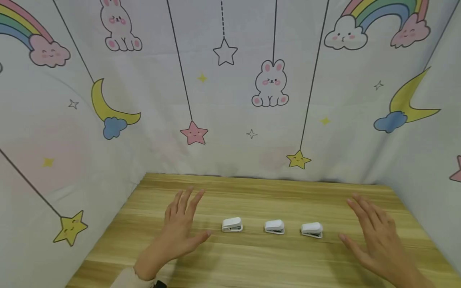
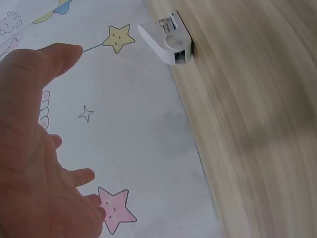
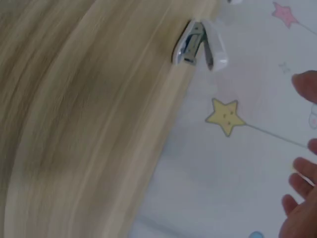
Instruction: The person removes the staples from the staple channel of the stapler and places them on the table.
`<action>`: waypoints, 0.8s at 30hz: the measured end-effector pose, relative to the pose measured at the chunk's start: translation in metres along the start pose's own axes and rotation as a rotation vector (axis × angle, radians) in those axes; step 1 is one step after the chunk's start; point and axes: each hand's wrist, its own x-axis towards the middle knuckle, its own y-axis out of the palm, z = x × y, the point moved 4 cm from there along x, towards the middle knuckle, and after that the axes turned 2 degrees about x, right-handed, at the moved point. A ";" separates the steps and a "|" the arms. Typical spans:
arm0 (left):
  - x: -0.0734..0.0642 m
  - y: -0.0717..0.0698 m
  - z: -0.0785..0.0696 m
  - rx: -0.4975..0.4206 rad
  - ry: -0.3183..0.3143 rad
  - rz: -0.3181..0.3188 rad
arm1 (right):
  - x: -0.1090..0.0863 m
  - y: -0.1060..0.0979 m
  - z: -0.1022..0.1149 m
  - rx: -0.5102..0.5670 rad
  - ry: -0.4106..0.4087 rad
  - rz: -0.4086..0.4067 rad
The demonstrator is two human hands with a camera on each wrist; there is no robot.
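Three small white staplers lie in a row on the wooden table: a left stapler (image 1: 232,225), a middle stapler (image 1: 274,227) and a right stapler (image 1: 311,230). My left hand (image 1: 180,230) is held over the table just left of the row, fingers spread, holding nothing. On the other side, my right hand (image 1: 376,236) hovers with its fingers apart, nearest the right stapler and not touching it. In the left wrist view a white stapler (image 2: 168,39) shows beyond the thumb. The right wrist view shows a stapler (image 3: 200,45) with its metal inside visible.
The wood-grain table (image 1: 252,264) ends at a white curtain (image 1: 234,156) printed with stars, rabbits, moons and rainbows. Curtain panels also stand along the left and right sides. A dark band (image 1: 160,284) shows at the left wrist beside a pale sleeve (image 1: 131,279).
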 end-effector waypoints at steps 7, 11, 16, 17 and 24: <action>0.024 0.011 -0.031 -0.197 0.213 -0.020 | 0.004 0.006 0.008 0.321 0.115 -0.099; 0.039 0.021 -0.047 -0.317 0.201 0.014 | 0.002 0.010 0.012 0.415 0.327 -0.057; 0.053 0.042 -0.070 -0.510 0.186 0.073 | -0.004 0.019 0.014 0.477 0.444 -0.031; 0.055 0.048 -0.075 -0.542 0.191 0.086 | -0.006 0.022 0.013 0.479 0.464 -0.020; 0.062 0.082 -0.104 -0.613 0.200 0.145 | -0.014 0.043 0.009 0.482 0.548 0.105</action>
